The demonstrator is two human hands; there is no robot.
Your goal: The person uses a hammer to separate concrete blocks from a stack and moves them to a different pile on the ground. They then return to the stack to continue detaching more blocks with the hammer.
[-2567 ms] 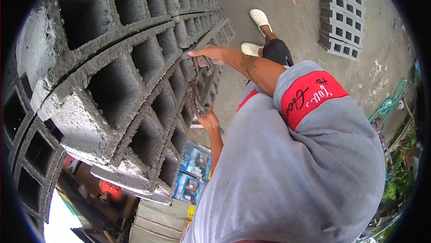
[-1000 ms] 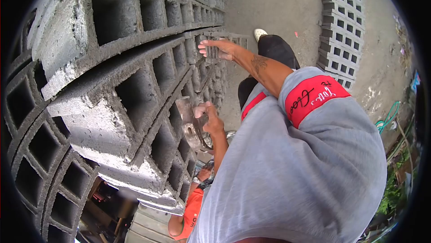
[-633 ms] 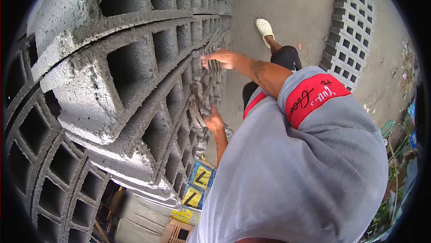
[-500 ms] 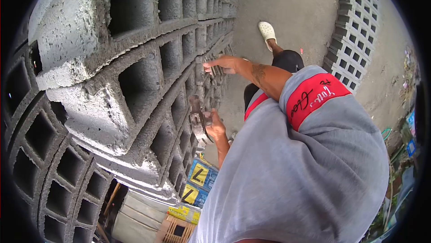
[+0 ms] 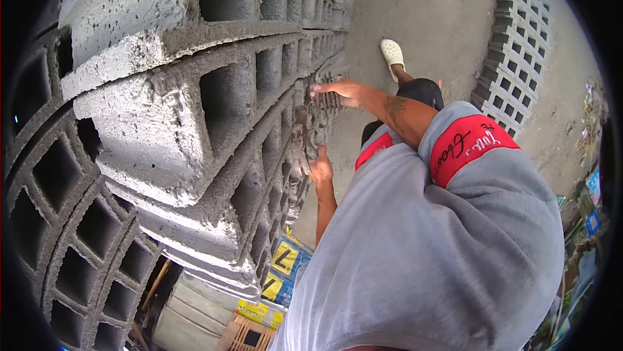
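Note:
A tall stack of grey hollow concrete blocks (image 5: 162, 124) fills the left side. My right hand (image 5: 337, 90), on a tattooed arm coming out of a grey sleeve with a red band, lies flat with spread fingers on the block faces farther along the stack. Below it, my left hand (image 5: 320, 169) grips a rusty metal hand tool (image 5: 302, 135) with a flat blade. The tool stands upright, close against the block faces. Whether the blade touches the blocks is hidden.
A second stack of hollow blocks (image 5: 516, 26) stands across the bare concrete ground (image 5: 422, 0). My foot in a white clog (image 5: 391, 52) is below my right hand. Yellow and blue boxes (image 5: 284, 266) lie under the near stack. Clutter lines the right edge.
My left hand has swung the tool from an angle away from the stack to upright against the block faces. My right hand has stayed on the blocks. The view has shifted slightly.

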